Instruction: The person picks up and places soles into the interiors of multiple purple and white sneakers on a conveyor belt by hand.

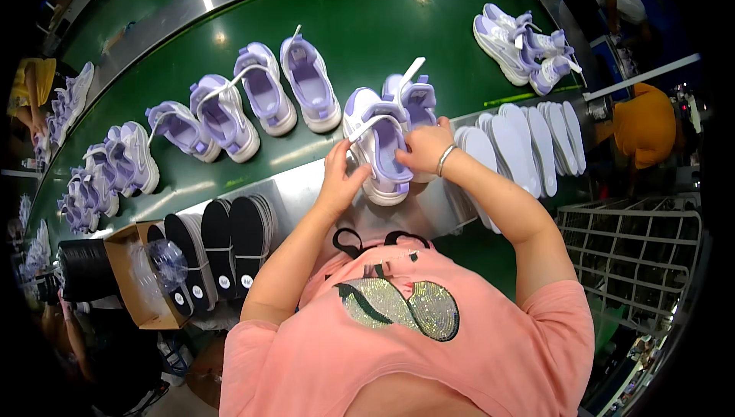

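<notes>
Pink shirt (490, 333), held sneaker (389, 145), metal ledge (306, 197), green worktop (367, 27), wire basket (629, 232)

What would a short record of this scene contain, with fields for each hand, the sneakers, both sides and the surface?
Left hand: touches the left side of the nearest lilac-and-white sneaker
Right hand: grips the right edge of its opening; bracelet on wrist
Row of sneakers: four, left of the handled one
Right side: white insoles
Left side: black insoles, open cardboard box with clear plastic
Surface: green work surface, metal ledge nearer the person
</notes>
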`<action>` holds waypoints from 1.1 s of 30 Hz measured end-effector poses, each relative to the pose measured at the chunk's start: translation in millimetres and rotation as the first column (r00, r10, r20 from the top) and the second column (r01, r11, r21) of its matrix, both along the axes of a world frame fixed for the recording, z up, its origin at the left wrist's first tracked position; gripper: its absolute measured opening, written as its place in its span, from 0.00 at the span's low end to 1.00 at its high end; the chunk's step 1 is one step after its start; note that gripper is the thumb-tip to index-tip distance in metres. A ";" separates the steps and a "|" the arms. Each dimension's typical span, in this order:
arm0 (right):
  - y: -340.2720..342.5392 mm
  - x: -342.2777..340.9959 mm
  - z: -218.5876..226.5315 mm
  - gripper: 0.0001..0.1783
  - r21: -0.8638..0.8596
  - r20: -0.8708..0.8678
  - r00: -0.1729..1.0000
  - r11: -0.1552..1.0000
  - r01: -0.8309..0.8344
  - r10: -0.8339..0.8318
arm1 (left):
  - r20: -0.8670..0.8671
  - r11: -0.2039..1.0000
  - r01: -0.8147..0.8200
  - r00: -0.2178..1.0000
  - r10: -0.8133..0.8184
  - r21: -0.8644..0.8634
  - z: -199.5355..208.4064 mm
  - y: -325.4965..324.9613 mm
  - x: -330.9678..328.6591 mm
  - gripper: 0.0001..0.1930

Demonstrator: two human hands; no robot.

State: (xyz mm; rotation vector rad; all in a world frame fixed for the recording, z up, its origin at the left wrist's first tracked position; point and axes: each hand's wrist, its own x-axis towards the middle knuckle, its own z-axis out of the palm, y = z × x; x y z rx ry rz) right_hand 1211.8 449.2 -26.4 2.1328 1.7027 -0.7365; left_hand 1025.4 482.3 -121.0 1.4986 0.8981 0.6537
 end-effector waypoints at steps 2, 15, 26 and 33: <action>-31.0 -10.1 -4.4 0.19 0.096 0.040 0.997 0.992 -0.076 0.073 | -0.114 0.978 0.113 0.989 -0.094 0.174 6.2 -14.0 -1.4 0.35; -172.1 65.5 -22.8 0.17 0.577 0.042 0.930 0.769 0.276 -0.365 | 0.103 0.931 0.051 0.990 -0.094 0.361 11.5 -7.0 35.0 0.22; -162.2 36.9 32.9 0.13 0.714 -0.252 0.904 0.564 0.415 -0.345 | -0.041 0.981 -0.101 0.993 0.109 0.167 17.3 -23.8 42.8 0.09; -127.7 -43.5 61.7 0.05 0.156 0.188 0.911 0.904 -0.398 0.368 | -0.038 0.986 -0.131 0.990 0.135 0.103 29.1 -36.2 44.6 0.09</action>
